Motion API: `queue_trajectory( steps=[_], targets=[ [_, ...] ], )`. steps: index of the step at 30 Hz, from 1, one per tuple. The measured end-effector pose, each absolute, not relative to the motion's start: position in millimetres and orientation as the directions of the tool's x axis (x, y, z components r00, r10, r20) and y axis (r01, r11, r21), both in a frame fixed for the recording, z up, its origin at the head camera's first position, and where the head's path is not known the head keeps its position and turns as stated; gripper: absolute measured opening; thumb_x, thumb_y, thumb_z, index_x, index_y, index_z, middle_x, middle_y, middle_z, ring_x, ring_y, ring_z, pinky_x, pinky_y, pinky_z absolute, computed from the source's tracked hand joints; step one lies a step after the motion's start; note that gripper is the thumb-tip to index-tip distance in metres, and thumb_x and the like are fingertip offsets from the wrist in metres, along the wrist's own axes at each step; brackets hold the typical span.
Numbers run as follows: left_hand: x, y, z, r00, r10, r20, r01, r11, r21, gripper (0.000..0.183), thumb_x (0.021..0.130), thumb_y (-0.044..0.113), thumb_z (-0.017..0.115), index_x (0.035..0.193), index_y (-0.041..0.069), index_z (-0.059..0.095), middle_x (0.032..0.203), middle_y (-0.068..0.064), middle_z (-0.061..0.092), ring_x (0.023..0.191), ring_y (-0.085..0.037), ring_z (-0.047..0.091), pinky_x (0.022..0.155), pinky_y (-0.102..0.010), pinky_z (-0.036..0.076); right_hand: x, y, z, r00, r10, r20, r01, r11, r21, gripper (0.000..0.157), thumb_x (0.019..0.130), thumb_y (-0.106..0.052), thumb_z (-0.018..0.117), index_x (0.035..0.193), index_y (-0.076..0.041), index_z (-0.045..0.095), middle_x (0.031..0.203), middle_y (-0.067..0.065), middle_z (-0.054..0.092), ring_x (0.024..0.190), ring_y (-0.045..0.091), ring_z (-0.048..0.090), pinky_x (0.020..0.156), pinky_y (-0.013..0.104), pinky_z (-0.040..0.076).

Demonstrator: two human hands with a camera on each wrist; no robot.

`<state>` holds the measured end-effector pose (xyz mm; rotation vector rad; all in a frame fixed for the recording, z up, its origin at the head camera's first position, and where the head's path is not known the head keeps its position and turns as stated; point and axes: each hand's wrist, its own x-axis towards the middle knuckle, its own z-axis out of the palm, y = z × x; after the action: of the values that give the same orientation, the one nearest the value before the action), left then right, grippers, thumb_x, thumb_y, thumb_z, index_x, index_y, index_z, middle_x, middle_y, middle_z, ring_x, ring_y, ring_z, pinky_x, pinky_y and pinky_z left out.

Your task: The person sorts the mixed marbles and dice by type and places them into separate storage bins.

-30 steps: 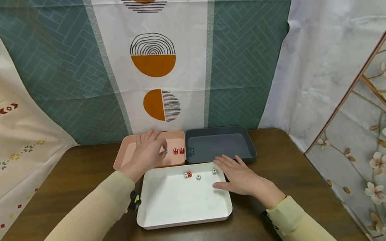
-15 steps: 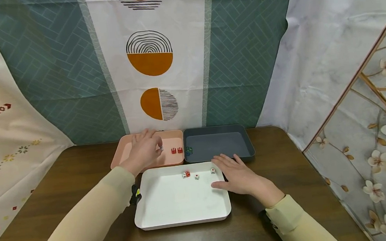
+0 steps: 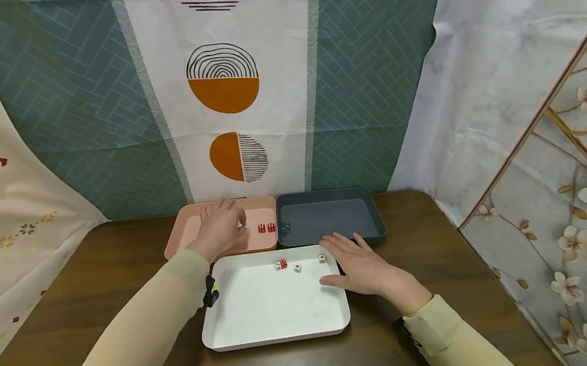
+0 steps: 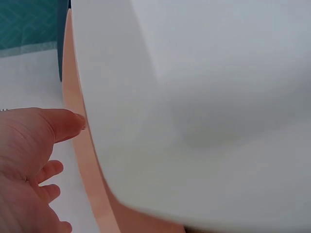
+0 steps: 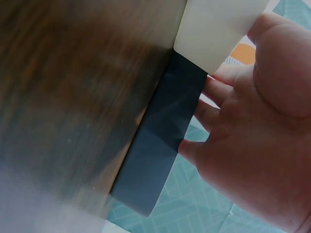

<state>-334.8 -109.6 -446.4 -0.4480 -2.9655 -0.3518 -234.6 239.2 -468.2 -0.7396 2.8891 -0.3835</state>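
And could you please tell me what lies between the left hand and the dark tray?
In the head view, two red dice lie side by side in the pink tray, between the left hand and the dark tray.

Pink tray point(image 3: 260, 210), slate-blue tray point(image 3: 334, 220), white tray point(image 3: 274, 308), white-spotted red dice point(image 3: 261, 228), red-spotted white dice point(image 3: 297, 268), brown wood-grained table point(image 3: 414, 224)

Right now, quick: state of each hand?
Left hand: pinching a small die at the pink tray.
Right hand: open, holding nothing, at the white tray's right edge.
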Motion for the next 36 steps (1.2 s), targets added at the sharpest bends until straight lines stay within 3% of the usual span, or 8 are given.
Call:
queue_trajectory(
  steps=[10,17,36],
  targets=[
    [-343,-101,-452,-0.966,0.236,0.111,0.255,0.940,0.228,0.010,0.100,0.016,0.083,0.101,0.013,0.073,0.166,-0.022,0.049,0.163,-0.048,0.025,0.123,-0.083,0.011,-236,239,-467,-0.874,-0.481,-0.064,-0.449,0.852,-0.267,0.091,0.104,-0.062,0.071,0.173,-0.014,0.037,0.179,0.006,0.033,0.169,0.029,0.018,0.134,0.062,0.006],
    [-351,-96,-459,-0.975,0.215,0.057,0.222,0.945,0.239,0.009,0.101,0.018,0.082,0.104,0.014,0.074,0.173,-0.023,0.039,0.164,-0.049,0.021,0.124,-0.083,0.006,-236,239,-467,-0.873,-0.482,-0.071,-0.447,0.850,-0.278,0.090,0.104,-0.060,0.071,0.173,-0.014,0.036,0.180,0.006,0.032,0.169,0.029,0.017,0.134,0.062,0.005],
    [-355,-87,-466,-0.974,0.223,0.040,0.226,0.953,0.201,0.006,0.101,0.014,0.079,0.108,0.014,0.079,0.173,-0.025,0.038,0.164,-0.049,0.022,0.125,-0.082,0.007,-234,238,-467,-0.873,-0.484,-0.063,-0.452,0.850,-0.270,0.088,0.104,-0.059,0.072,0.173,-0.014,0.038,0.179,0.006,0.034,0.169,0.029,0.018,0.134,0.062,0.006]
  ],
)
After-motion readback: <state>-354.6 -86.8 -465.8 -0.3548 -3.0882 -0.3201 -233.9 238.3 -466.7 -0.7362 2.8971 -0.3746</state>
